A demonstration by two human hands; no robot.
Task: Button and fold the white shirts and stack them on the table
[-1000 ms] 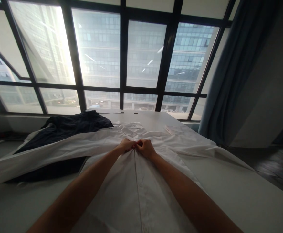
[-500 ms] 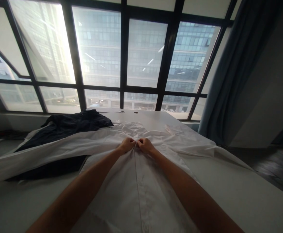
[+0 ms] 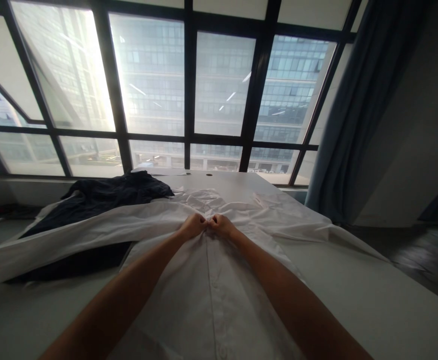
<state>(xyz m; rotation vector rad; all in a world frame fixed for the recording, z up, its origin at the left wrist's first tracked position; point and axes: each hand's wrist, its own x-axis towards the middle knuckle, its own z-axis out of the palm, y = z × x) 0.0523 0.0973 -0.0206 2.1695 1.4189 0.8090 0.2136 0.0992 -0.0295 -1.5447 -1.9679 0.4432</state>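
A white button-up shirt (image 3: 211,295) lies spread front-up on a white table (image 3: 372,300), its sleeves stretched out to both sides. My left hand (image 3: 193,225) and my right hand (image 3: 221,226) meet knuckle to knuckle on the shirt's front placket, near the chest. Both pinch the fabric edges where the two front panels come together. A row of buttons runs down the placket toward me. The fingertips are hidden in the cloth.
A dark navy garment (image 3: 106,197) lies crumpled on the table's far left, partly under the shirt's left sleeve. A large window with black frames (image 3: 189,100) fills the back. A blue-grey curtain (image 3: 357,115) hangs at the right, beside dark flooring (image 3: 425,260).
Both hands stay pinched together on the placket and have shifted only slightly away from me. The shirt lies the same.
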